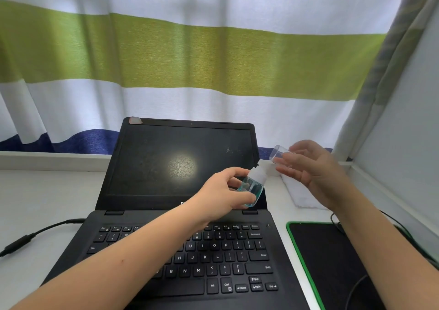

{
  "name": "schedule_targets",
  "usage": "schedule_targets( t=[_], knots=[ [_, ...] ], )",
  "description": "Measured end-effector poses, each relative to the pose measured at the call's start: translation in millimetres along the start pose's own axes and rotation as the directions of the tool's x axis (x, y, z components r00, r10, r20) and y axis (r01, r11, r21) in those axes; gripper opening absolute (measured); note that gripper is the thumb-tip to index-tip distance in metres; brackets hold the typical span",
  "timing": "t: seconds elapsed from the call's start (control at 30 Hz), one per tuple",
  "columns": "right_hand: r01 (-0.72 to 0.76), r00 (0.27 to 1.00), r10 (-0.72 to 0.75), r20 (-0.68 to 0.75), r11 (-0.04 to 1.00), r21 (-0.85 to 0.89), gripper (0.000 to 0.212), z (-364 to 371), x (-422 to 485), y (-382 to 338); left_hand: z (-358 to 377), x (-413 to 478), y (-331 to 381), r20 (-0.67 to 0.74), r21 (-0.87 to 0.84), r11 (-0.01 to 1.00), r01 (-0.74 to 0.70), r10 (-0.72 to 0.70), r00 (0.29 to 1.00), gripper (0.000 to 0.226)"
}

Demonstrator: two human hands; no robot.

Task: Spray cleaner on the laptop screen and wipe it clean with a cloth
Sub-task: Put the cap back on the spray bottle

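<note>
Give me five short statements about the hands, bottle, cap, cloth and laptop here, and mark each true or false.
1. The left hand holds the spray bottle. True.
2. The clear cap is still on the bottle. False: the right hand holds it, off the bottle.
3. The laptop screen is dark. True.
4. The white cloth lies on the keyboard. False: it lies on the desk, right of the laptop.
5. The mouse pad has a red edge. False: green.

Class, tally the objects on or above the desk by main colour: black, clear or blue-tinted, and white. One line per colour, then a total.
Black: 3: laptop, mouse pad with green edging, power cable
Clear or blue-tinted: 2: spray bottle in the left hand, cap in the right hand
White: 1: cloth
Total: 6
</note>
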State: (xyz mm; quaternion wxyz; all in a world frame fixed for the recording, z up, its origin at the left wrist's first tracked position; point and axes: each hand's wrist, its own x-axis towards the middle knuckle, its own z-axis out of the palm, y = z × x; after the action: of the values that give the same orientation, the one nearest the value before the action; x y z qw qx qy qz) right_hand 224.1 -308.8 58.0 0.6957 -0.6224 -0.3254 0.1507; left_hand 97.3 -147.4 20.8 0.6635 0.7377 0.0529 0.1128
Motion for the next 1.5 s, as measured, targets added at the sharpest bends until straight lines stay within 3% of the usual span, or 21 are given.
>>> schedule_targets(
  t=[0.13, 0.27, 0.37, 0.5, 0.6, 0.83, 0.97, 1.07, 1.17, 1.3, 1.5],
  knots=[
    [-0.031, 0.999, 0.036, -0.023, 0.985, 0.173, 0.041, 6.1, -0.7, -1.9, 0.6, -2.2, 2.3, 0.018, 0.019, 1.000, -0.001, 0.000, 1.000, 0.037],
    [-0.060, 0.998, 0.061, -0.003, 0.991, 0.119, 0.025, 15.7, -1.2, -0.1, 4.2, -7.1, 4.3, 0.047, 0.033, 0.999, -0.004, 0.002, 0.999, 0.037],
    [-0.082, 0.995, 0.079, 0.056, 0.995, 0.058, 0.031, 20.4, -2.6, 1.4, 5.8, -10.2, 5.6, 0.056, 0.033, 0.999, -0.002, 0.000, 0.998, 0.037],
    [-0.081, 0.993, 0.054, 0.104, 0.957, 0.279, 0.052, 28.1, -5.4, 4.5, 5.8, -11.9, 7.6, 0.046, 0.017, 1.000, 0.007, -0.007, 0.999, 0.036],
    [-0.083, 0.992, 0.043, 0.118, 0.930, 0.359, 0.048, 36.0, -7.4, 8.4, 6.4, -12.6, 9.1, 0.027, -0.019, 1.000, 0.016, -0.015, 1.000, 0.039],
    [-0.062, 0.992, 0.016, 0.128, 0.929, 0.365, 0.053, 48.1, -9.1, 20.7, 8.3, -11.9, 15.4, -0.039, -0.195, 0.981, 0.002, -0.010, 0.999, 0.038],
    [0.000, 0.990, -0.043, 0.138, 0.953, 0.304, 0.058, 45.5, -9.6, 21.7, 6.3, -12.4, 16.1, -0.045, -0.182, 0.983, -0.003, -0.006, 0.999, 0.038],
    [0.059, 0.981, -0.085, 0.173, 0.987, 0.146, 0.055, 43.7, -11.4, 19.3, 3.6, -12.8, 18.2, -0.030, -0.134, 0.991, -0.013, 0.009, 1.000, 0.038],
    [0.114, 0.989, -0.117, 0.092, 0.993, 0.037, 0.042, 41.6, -11.2, 17.9, 2.8, -13.4, 23.5, 0.006, -0.107, 0.993, -0.038, 0.039, 0.999, 0.033],
    [0.142, 0.990, -0.142, 0.015, 0.990, 0.013, 0.057, 41.4, -10.7, 19.2, 4.1, -12.6, 30.1, 0.028, -0.101, 0.992, -0.074, 0.078, 0.997, 0.028],
    [0.153, 0.988, -0.153, 0.036, 0.988, 0.018, 0.037, 43.7, -11.7, 18.9, 3.8, -8.9, 24.6, -0.025, -0.062, 0.994, -0.086, 0.085, 0.996, 0.039]
  ],
)
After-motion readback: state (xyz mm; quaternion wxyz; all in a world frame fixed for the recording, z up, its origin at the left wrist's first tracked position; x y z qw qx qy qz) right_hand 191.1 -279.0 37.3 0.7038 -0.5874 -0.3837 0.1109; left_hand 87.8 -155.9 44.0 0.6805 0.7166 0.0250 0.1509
